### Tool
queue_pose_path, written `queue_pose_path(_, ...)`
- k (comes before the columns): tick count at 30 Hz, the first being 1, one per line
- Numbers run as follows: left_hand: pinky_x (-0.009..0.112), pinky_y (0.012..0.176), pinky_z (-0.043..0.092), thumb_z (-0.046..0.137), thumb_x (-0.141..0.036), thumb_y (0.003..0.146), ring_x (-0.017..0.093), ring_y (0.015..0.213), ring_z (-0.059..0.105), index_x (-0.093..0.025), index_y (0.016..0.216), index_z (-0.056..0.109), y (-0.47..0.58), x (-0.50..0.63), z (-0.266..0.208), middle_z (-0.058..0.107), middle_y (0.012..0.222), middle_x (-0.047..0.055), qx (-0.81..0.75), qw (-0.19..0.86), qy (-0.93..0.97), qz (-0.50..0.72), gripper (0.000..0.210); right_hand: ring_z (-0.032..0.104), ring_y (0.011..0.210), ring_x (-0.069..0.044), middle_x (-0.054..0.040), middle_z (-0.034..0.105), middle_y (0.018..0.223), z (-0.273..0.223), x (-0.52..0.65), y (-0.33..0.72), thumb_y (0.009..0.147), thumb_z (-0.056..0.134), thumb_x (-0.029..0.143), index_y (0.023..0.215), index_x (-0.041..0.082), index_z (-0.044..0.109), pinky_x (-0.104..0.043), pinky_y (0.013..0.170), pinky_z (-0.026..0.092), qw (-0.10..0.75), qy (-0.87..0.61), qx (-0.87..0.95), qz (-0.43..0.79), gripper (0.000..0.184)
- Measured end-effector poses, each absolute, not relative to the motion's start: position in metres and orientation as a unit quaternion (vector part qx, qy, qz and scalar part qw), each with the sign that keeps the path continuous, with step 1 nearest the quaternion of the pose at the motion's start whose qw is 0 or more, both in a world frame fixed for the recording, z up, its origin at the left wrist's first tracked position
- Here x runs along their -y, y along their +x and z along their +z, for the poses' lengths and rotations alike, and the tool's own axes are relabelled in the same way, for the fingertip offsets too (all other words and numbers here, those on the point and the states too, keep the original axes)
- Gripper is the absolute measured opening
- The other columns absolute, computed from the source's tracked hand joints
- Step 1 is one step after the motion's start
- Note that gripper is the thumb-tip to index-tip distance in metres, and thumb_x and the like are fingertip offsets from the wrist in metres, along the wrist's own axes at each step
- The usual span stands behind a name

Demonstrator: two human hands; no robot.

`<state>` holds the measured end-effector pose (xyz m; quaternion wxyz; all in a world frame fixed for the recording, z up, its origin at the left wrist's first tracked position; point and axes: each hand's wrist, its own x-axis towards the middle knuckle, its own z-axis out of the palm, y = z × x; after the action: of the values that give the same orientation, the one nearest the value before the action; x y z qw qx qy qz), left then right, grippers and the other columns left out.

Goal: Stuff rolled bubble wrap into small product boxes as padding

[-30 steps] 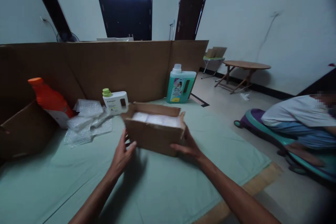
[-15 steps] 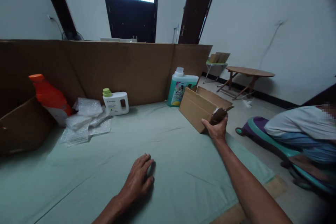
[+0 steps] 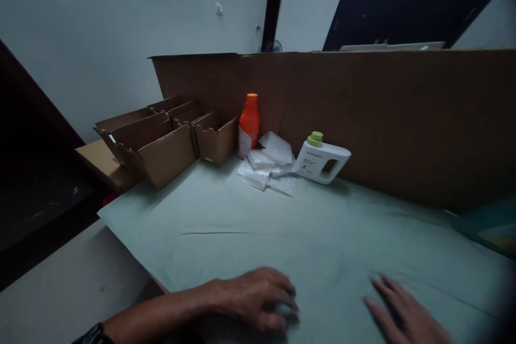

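Observation:
My left hand (image 3: 258, 298) is low over the pale green cloth (image 3: 226, 209), fingers loosely bent and thumb apart, holding nothing. To its right, my right hand (image 3: 407, 312) is a little blurred, with fingers spread and nothing in them. Beyond my hands stands a white jug (image 3: 324, 164) with a green cap and a handle hole. Flat pieces of bubble wrap (image 3: 270, 161) lie in a loose pile left of it. Behind the pile an orange-capped red bottle (image 3: 249, 126) stands upright beside the cardboard boxes.
Several open cardboard boxes (image 3: 167, 156) stand at the table's left end. A tall cardboard panel (image 3: 382, 118) runs along the back. A blurred teal bottle (image 3: 489, 226) is cut off at the right edge. The table's left edge drops to a pale floor (image 3: 76, 290).
My view has swung left, bringing the row of boxes into sight. My right hand has let go of the small cardboard box, which is out of view now.

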<state>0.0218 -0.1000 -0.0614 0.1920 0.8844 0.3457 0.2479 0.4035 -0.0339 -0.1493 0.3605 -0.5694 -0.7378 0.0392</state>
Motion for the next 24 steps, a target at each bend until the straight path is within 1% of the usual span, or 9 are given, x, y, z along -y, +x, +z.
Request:
queue_pose_path(2, 0.036, 0.104, 0.054, 0.075, -0.030, 0.078, 0.028, 0.122, 0.066, -0.022, 0.115, 0.074, -0.017, 0.070, -0.046, 0.069, 0.133, 0.010, -0.459, 0.117, 0.832, 0.289, 0.038, 0.067, 0.116, -0.039, -0.0120, 0.071, 0.128, -0.144, 0.019, 0.337, 0.087, 0.051, 0.059, 0.115, 0.038, 0.073, -0.062, 0.093, 0.055, 0.311, -0.515, 0.798, 0.025, 0.041)
queue_pose_path(3, 0.046, 0.110, 0.050, 0.069, -0.026, 0.082, 0.033, 0.131, 0.060, -0.017, 0.122, 0.071, -0.039, 0.049, -0.035, 0.063, 0.141, 0.017, -0.514, 0.084, 0.794, 0.313, 0.040, 0.066, 0.119, -0.037, -0.0120, 0.070, 0.131, -0.141, 0.014, 0.308, 0.091, 0.048, 0.056, 0.119, 0.032, 0.073, -0.059, 0.094, 0.055, 0.289, -0.492, 0.821, 0.014, 0.045)
queue_pose_path(5, 0.056, 0.120, 0.034, 0.059, -0.024, 0.089, 0.037, 0.147, 0.040, -0.012, 0.133, 0.062, -0.082, -0.001, -0.007, 0.051, 0.152, 0.022, -0.597, 0.022, 0.719, 0.355, 0.046, 0.065, 0.123, -0.034, -0.0124, 0.068, 0.136, -0.134, 0.009, 0.263, 0.097, 0.044, 0.048, 0.126, 0.024, 0.070, -0.053, 0.096, 0.055, 0.255, -0.452, 0.855, -0.011, 0.046)
queue_pose_path(7, 0.063, 0.124, 0.017, 0.055, -0.022, 0.091, 0.039, 0.156, 0.019, -0.006, 0.144, 0.049, -0.120, -0.053, 0.024, 0.034, 0.162, 0.024, -0.649, -0.030, 0.655, 0.386, 0.056, 0.063, 0.125, -0.031, -0.0123, 0.067, 0.138, -0.128, 0.007, 0.237, 0.100, 0.044, 0.043, 0.129, 0.021, 0.068, -0.050, 0.099, 0.054, 0.236, -0.427, 0.873, -0.029, 0.044)
queue_pose_path(9, 0.063, 0.124, 0.011, 0.063, -0.023, 0.087, 0.041, 0.157, 0.011, -0.004, 0.143, 0.049, -0.147, -0.096, 0.048, 0.026, 0.164, 0.027, -0.687, -0.069, 0.613, 0.385, 0.061, 0.063, 0.126, -0.030, -0.0117, 0.066, 0.138, -0.125, 0.006, 0.229, 0.101, 0.045, 0.040, 0.130, 0.021, 0.068, -0.048, 0.100, 0.053, 0.229, -0.417, 0.879, -0.035, 0.042)
queue_pose_path(12, 0.059, 0.122, 0.022, 0.064, -0.025, 0.085, 0.041, 0.151, 0.027, -0.009, 0.113, 0.070, -0.170, -0.136, 0.062, 0.049, 0.150, 0.025, -0.730, -0.112, 0.590, 0.326, 0.033, 0.063, 0.126, -0.028, -0.0112, 0.066, 0.139, -0.124, 0.007, 0.233, 0.101, 0.047, 0.038, 0.130, 0.022, 0.067, -0.048, 0.100, 0.053, 0.236, -0.418, 0.877, -0.034, 0.039)
queue_pose_path(15, 0.060, 0.118, 0.027, 0.055, -0.020, 0.088, 0.038, 0.134, 0.049, -0.015, 0.087, 0.073, -0.179, -0.145, 0.056, 0.070, 0.116, 0.019, -0.725, -0.121, 0.600, 0.315, 0.019, 0.064, 0.125, -0.028, -0.0110, 0.067, 0.138, -0.123, 0.008, 0.237, 0.100, 0.048, 0.037, 0.129, 0.023, 0.067, -0.048, 0.099, 0.054, 0.243, -0.419, 0.875, -0.029, 0.037)
queue_pose_path(19, 0.065, 0.117, 0.023, 0.047, -0.019, 0.090, 0.033, 0.112, 0.058, -0.017, 0.077, 0.068, -0.186, -0.114, 0.045, 0.070, 0.095, 0.013, -0.709, -0.158, 0.612, 0.314, 0.024, 0.064, 0.125, -0.028, -0.0112, 0.067, 0.137, -0.119, 0.010, 0.234, 0.100, 0.049, 0.036, 0.127, 0.023, 0.068, -0.048, 0.099, 0.054, 0.240, -0.423, 0.874, -0.020, 0.036)
queue_pose_path(24, 0.056, 0.119, 0.032, 0.047, -0.024, 0.092, 0.027, 0.106, 0.061, -0.022, 0.080, 0.064, -0.182, -0.012, 0.030, 0.069, 0.096, 0.008, -0.632, -0.201, 0.667, 0.340, 0.021, 0.063, 0.126, -0.029, -0.0127, 0.067, 0.137, -0.115, 0.012, 0.232, 0.100, 0.050, 0.038, 0.125, 0.021, 0.069, -0.051, 0.101, 0.053, 0.243, -0.438, 0.865, 0.019, 0.036)
